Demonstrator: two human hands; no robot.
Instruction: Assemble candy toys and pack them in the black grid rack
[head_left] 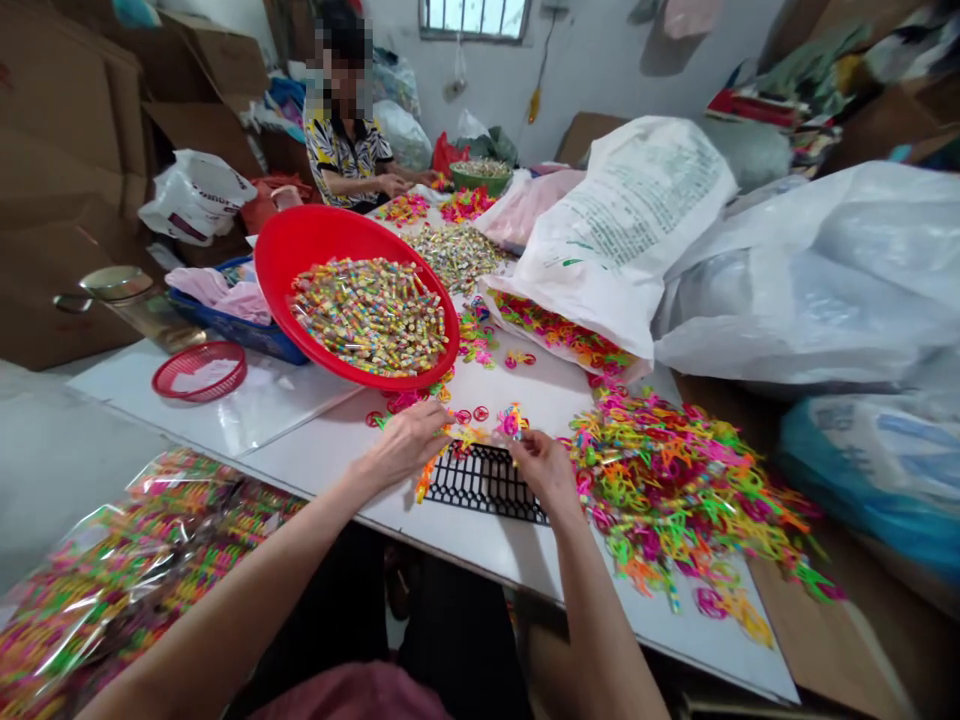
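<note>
1. Rack [487,485] lay on table [491,382], just below/btw hands, long axis L–R.
2. R hand [544,465] nearer, at rack's rt end; pinched pink pc [512,420].
3. L hand [412,437] curled; grip couldn't be told.

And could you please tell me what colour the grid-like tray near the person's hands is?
The grid-like tray is black; head view shows it.

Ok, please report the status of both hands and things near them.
Left hand by small parts, grip unclear. Right hand pinching colourful piece, by black grid. Red basin close beyond left hand; mixed heap on the right.
</note>
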